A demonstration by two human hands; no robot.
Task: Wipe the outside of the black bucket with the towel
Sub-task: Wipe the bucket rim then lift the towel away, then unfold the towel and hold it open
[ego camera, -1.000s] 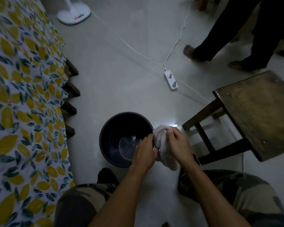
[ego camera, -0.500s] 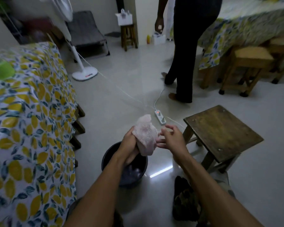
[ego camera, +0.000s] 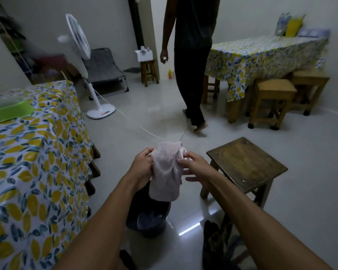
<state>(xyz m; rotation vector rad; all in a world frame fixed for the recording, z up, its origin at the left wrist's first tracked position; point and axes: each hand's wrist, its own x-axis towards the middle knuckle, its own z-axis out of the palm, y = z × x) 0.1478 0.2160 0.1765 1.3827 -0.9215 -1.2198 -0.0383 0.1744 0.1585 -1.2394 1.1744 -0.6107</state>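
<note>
Holding the towel up in the air, the person pinches it with both hands. The left hand grips its left edge tight. The right hand holds the right edge with thumb and fingertips, and its other fingers are spread loose. The towel hangs long-ways, straight down. The bucket sits on the floor right under it, between the arms and partly hidden by the left arm. The left hand looks nearer to the bucket, so the towel likely has to go down to reach its side.
</note>
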